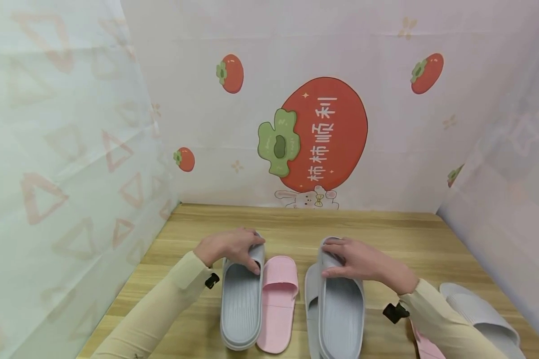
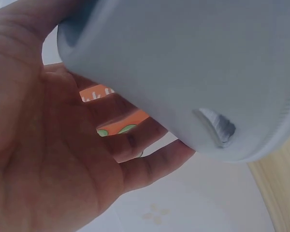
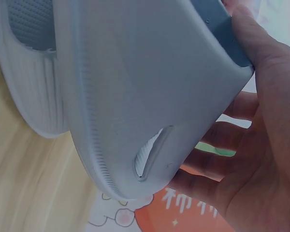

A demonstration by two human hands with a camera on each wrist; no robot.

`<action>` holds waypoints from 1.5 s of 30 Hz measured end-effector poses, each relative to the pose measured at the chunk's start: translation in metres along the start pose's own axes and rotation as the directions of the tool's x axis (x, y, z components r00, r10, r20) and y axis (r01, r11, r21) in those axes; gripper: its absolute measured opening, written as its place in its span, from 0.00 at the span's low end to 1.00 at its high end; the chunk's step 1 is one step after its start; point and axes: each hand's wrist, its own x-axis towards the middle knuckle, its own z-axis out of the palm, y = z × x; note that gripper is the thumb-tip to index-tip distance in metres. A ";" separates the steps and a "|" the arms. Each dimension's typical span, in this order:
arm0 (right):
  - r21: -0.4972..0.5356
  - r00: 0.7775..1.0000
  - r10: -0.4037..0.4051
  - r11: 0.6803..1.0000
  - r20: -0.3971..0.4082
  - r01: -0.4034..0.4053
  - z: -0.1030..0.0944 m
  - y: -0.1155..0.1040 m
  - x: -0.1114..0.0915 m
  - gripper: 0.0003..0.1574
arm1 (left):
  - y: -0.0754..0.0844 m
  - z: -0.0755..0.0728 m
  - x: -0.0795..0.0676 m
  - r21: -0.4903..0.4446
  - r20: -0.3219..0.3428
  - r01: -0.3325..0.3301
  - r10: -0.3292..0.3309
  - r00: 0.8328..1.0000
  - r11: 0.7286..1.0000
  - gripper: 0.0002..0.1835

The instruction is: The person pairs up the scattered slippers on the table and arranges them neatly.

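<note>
A person in cream sleeves handles two grey slippers at once over a wood-grain surface [image 1: 386, 222]. At lower centre-left of the frame, the left grip [image 1: 237, 249] closes on the strap end of one grey slipper [image 1: 241, 305], its heel toward the bottom edge; a pink slipper [image 1: 277, 306] lies just beside it, to its right. Right of centre, the right grip [image 1: 360, 260] holds the strap end of a second grey slipper [image 1: 343, 311], which partly covers another grey slipper [image 1: 312, 286] on its left. Both wrist views show the thumb at the strap's opening, the fingers at the front, and a slot in the strap's side. At lower right, a further grey slipper [image 1: 480, 311] and part of a pink one [image 1: 425, 343] lie by the right sleeve [image 1: 444, 314]. Behind, a large red persimmon [image 1: 337, 139] with white lettering decorates the pale backdrop [image 1: 202, 109].
</note>
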 end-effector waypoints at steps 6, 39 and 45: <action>0.029 0.999 -0.024 0.999 0.022 0.023 -0.005 -0.004 0.011 0.48 | 0.001 -0.001 0.001 0.015 -0.004 -0.013 0.013 1.000 1.000 0.41; 0.135 0.996 -0.021 0.991 0.087 0.009 0.000 -0.029 0.066 0.49 | 0.001 -0.010 0.011 0.019 -0.048 -0.074 0.075 0.996 0.997 0.39; 0.131 0.996 -0.016 0.991 0.083 0.005 0.002 -0.030 0.071 0.48 | 0.002 -0.009 0.015 0.024 -0.050 -0.089 0.090 0.995 0.996 0.39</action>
